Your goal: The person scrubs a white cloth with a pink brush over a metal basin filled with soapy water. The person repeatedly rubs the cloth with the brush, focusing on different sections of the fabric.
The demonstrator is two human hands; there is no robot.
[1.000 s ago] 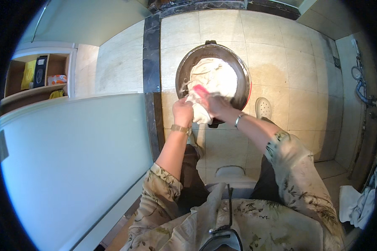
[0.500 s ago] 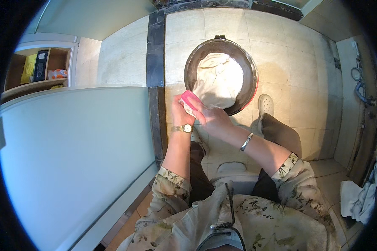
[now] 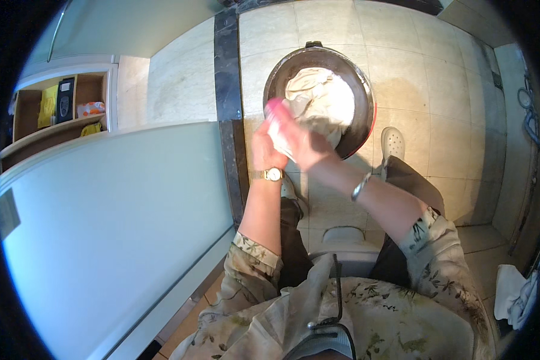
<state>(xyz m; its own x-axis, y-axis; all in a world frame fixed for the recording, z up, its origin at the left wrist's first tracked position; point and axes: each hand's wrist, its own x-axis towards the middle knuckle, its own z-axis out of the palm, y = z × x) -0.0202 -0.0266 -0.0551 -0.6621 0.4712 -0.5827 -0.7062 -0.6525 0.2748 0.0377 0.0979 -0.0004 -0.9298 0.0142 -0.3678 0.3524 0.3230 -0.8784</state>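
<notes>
In front of me a dark round tub (image 3: 362, 123) holds a crumpled off-white cloth (image 3: 330, 99), wet-looking on its near side. At the tub's near left rim, my left hand (image 3: 266, 150) is closed around a bunched part of white cloth (image 3: 279, 141). My right hand (image 3: 306, 144) lies across it, gripping a palm-sized pink block (image 3: 275, 108) against the cloth. The block is smeared by motion; whether it is a brush or soap I cannot tell. My fingers partly hide both it and the bunched cloth.
A frosted panel (image 3: 114, 222) runs close along my left, by a dark stone sill (image 3: 229, 150). Beyond it stands a wooden shelf unit (image 3: 90, 90). My feet in pale clogs (image 3: 393, 144) flank a low grey seat (image 3: 342, 249). Pale cloths (image 3: 516, 294) hang at lower right.
Both hands have moved slightly forward, with the pink block pushed up along the cloth, away from me. The view has shifted a little.
</notes>
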